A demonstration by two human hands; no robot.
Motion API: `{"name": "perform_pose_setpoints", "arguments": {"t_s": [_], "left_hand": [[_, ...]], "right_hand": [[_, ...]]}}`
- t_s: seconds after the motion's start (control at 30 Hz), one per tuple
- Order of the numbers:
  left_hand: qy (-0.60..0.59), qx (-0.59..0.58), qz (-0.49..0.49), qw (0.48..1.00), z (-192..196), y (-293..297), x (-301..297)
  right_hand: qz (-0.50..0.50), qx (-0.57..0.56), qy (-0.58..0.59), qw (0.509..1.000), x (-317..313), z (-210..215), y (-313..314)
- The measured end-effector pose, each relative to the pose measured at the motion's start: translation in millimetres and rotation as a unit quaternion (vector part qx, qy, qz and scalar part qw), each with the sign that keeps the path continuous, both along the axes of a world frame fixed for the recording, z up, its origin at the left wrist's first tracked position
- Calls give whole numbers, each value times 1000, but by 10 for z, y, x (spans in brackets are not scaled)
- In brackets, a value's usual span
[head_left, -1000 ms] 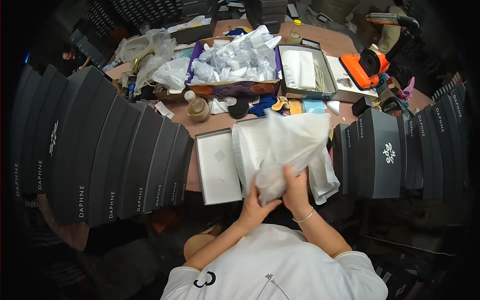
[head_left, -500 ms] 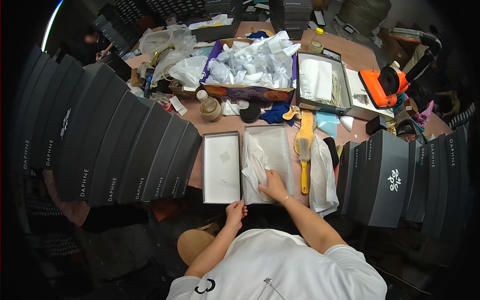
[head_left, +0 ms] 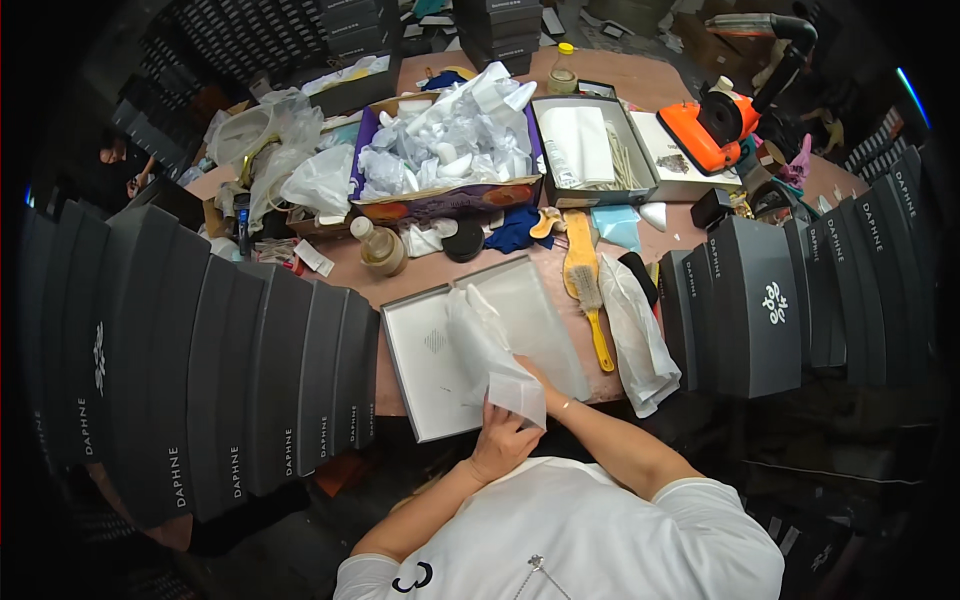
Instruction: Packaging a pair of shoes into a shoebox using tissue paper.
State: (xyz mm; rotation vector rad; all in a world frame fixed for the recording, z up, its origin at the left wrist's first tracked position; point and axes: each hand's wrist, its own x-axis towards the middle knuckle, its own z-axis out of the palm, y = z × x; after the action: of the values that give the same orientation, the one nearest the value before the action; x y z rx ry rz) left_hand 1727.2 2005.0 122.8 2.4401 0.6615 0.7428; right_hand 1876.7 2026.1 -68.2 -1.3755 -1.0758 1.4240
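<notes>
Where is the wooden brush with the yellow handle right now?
In the head view the wooden brush lies lengthwise on the table right of centre, between the open grey box on its left and the white bag on its right.

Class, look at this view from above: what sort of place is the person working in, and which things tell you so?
Probably a packing workshop for boxed goods: rows of dark boxes flank the table, an open box lies before the person, and a carton of crumpled white tissue paper stands behind.

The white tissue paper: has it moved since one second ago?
Yes. The white tissue paper was held up, spread above the open grey box; now it lies folded inside that box, under both hands.
</notes>
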Motion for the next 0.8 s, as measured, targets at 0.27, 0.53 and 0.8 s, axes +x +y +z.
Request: {"name": "perform_pose_setpoints", "arguments": {"t_s": [0.27,0.53,0.8], "left_hand": [[47,-194,88,976,-199,238,-908],[205,-40,-14,978,-340,1036,185],[410,7,-61,910,-815,1213,479]], "right_hand": [[-98,125,-267,951,109,1561,-142],[-345,-1,-419,840,1112,1984,-1214],[-207,10,-601,772,1737,1845,-1362]]}}
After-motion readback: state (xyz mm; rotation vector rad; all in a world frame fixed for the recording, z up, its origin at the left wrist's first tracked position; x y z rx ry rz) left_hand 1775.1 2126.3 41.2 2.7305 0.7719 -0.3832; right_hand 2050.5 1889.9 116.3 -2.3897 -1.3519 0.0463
